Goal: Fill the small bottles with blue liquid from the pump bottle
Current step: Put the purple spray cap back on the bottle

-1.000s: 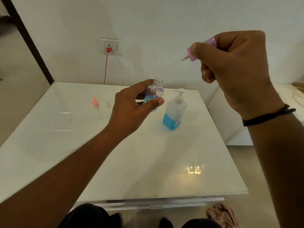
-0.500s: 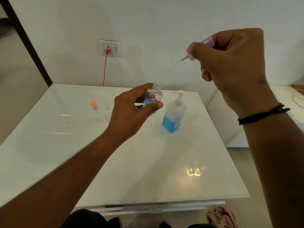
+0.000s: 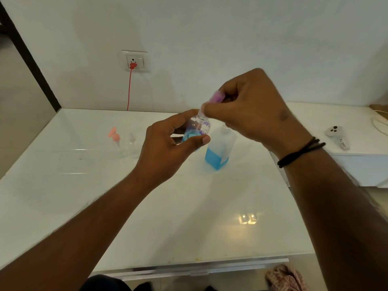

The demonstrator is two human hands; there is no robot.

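Centrally, a white desk (image 3: 147, 217) is carrying a pump bottle (image 3: 218, 152), clear with blue liquid filling its lower part. Above the desk, just left of it, the left hand (image 3: 168, 152) is gripping a small clear bottle (image 3: 198, 128), blue low down, purple specks higher. The right hand (image 3: 254, 114) is pinching a pink cap (image 3: 216, 97) with closed fingers at its neck.
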